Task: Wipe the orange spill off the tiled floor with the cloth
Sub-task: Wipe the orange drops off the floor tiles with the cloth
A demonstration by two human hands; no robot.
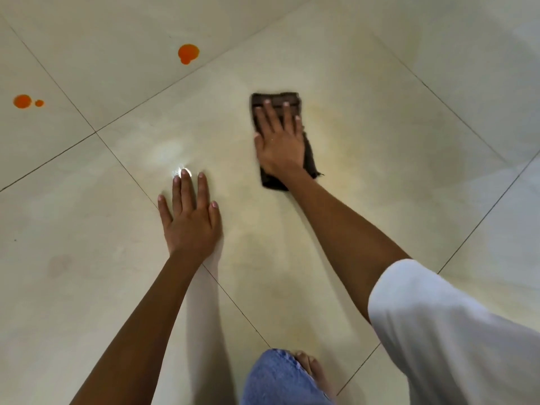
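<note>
Two flat, spread hands: right hand on cloth, left hand on tiled floor.

Orange spots on the tiled floor: three. One larger spot lies far off on the upper tile; one medium spot and one small droplet lie just beside each other at the far left. Cloths: one, a dark brown cloth. Hands: two, the left hand flat on the floor and the right hand flat upon the cloth. Bare feet in view: one foot. White sleeves: one sleeve.
</note>
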